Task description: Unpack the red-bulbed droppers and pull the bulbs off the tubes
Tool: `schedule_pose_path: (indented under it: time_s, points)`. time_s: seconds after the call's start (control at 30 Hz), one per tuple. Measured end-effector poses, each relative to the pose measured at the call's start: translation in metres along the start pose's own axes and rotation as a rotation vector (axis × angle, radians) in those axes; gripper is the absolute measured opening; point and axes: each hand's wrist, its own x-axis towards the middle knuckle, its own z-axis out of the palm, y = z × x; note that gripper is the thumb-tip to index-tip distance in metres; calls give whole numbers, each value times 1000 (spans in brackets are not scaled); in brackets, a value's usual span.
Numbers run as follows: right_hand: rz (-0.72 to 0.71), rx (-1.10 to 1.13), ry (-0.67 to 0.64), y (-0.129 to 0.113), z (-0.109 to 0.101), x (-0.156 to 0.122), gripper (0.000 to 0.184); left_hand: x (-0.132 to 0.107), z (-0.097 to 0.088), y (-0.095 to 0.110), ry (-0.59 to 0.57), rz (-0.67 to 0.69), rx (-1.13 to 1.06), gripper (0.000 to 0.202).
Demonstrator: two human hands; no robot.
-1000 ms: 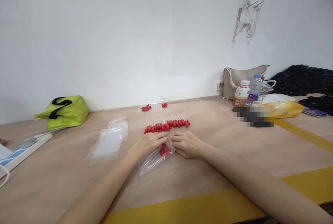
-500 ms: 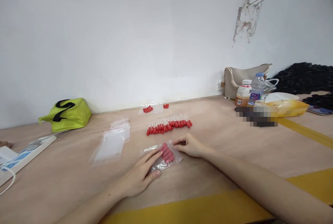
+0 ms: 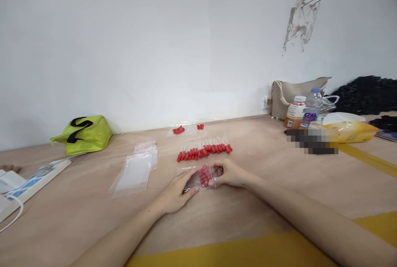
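A small clear zip bag with several red-ended pieces in it lies on the table in front of me. My left hand holds the bag's left part, fingers along the far edge and thumb along the near edge. At the opposite end, my right hand has its thumb and curled fingers closed on the bag beside the red pieces. Just beyond the hands lies a row of white sticks with red bulb-shaped ends. Flat clear zip bags are stacked to the left.
Near the wall lies another clear bag with red-ended sticks. A green bag and a power strip stand left, with part of another person's hand. Bottles, a beige bag and a yellow packet are right.
My right hand has closed over the right end of the bag. The bag is drawn narrower between both hands, and its red pieces have shifted right. The view has turned slightly left.
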Motion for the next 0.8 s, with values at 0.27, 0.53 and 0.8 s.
schedule_pose_path:
  time_s: [0.27,0.53,0.8]
  points:
    - [33,-20,75,-1,9,0,37,-1,0,3,17,10,4,49]
    - [-85,-214,119,-10,10,-3,24,-1,1,0,18,4,-4,49]
    - [-184,-118,42,-9,10,-2,20,-2,-2,2,7,45,18,47]
